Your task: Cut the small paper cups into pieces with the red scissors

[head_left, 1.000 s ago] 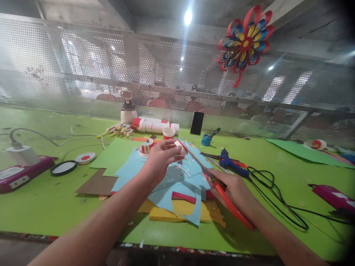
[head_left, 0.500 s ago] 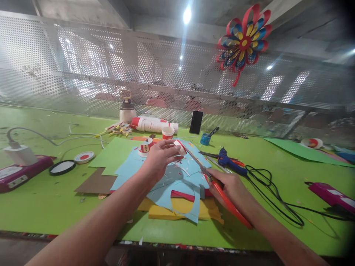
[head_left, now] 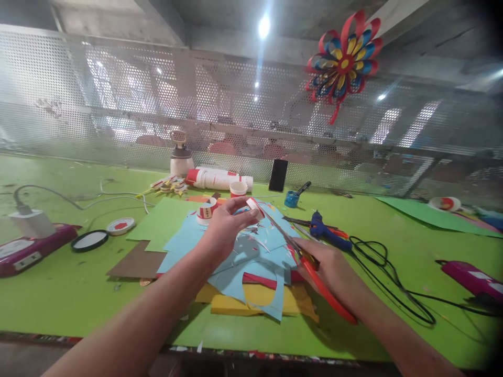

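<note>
Smooth bright-green tabletop (head_left: 70, 309), perforated grey metal screen (head_left: 118, 89) behind. L hand (head_left: 228, 222): thumb + fingers pinching a small white-and-red paper cup piece (head_left: 254, 206), held above the middle of the tbl. R hand (head_left: 324, 259): fingers curled round the handles of long orange-handled metal scissors (head_left: 326, 290); blades reach to the piece's R edge, can't tell if touching. Underneath: flat light-blue paper sheets (head_left: 188, 241), cut edges, thin scraps on top. Just beyond L hand, a cut red-and-white paper cup (head_left: 203, 213) & an upright white-and-red paper cup (head_left: 238, 189), contents can't be made out. Farther R, small round blue jar (head_left: 291, 200) w/ dark pen (head_left: 304, 188) leaning in it. At back, row of nested white-and-red cups (head_left: 220, 179) on its side, next to white bottle (head_left: 181, 165) w/ grey top. Up R: curled-strip paper flower (head_left: 345, 63), red/blue/yellow.
</note>
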{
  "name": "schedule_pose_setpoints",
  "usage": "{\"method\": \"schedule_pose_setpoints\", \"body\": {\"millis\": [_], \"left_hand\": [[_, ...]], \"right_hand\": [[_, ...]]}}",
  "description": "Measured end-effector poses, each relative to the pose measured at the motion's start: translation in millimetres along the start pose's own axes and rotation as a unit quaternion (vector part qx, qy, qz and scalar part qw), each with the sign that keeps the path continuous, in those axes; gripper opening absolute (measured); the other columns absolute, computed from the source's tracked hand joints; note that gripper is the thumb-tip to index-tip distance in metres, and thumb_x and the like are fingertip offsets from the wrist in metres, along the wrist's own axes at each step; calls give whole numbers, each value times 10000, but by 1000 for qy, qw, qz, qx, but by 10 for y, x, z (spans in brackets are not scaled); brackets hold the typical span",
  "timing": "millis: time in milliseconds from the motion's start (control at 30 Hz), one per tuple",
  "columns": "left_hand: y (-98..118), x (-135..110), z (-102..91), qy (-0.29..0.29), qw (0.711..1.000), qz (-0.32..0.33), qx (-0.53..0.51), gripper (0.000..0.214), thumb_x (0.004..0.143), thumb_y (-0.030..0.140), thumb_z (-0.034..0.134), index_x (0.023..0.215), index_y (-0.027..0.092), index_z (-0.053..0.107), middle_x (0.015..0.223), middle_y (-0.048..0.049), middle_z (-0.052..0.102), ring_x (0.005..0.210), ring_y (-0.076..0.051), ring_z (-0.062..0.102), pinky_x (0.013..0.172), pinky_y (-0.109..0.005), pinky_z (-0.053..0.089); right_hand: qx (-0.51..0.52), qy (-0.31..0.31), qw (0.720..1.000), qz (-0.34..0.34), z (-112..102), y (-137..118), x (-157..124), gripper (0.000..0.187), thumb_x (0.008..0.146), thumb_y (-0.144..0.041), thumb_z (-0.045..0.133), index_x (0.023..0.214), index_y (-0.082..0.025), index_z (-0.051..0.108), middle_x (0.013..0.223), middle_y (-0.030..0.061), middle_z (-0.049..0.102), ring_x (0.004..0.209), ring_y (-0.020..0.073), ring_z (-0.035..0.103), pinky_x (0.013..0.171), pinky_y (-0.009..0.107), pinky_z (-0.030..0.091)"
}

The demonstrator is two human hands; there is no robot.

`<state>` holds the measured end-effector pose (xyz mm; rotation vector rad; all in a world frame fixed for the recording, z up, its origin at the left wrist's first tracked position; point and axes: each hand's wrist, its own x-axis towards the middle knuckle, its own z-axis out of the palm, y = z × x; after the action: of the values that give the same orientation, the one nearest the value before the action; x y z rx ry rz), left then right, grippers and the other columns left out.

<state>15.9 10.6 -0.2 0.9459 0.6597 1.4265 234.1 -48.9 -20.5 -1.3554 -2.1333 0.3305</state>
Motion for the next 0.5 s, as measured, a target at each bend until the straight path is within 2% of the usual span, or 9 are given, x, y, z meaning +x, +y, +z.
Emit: {"method": "schedule_pose_setpoints", "body": {"millis": [200,500], "left_hand": [[-6,-10,9,-9,1000,6,-7,333,635,90,799,938,93,661,900,-118,742,793,-210,707,831,-395,547],[-12,0,-6,-22,1000,7,-18,313,654,81,794,936,90,658,936,-138,731,809,-222,711,831,-403,540]], "right_hand": [[-4,6,1000,-5,4,-19,-13,253,848,-196,524,1021,-200,708,877,58,703,1072,300,638,955,433,479],[5,11,1000,-4,1,-33,-19,291,863,-226,532,1096,-203,706,902,61,719,1063,288,649,956,419,492]]}}
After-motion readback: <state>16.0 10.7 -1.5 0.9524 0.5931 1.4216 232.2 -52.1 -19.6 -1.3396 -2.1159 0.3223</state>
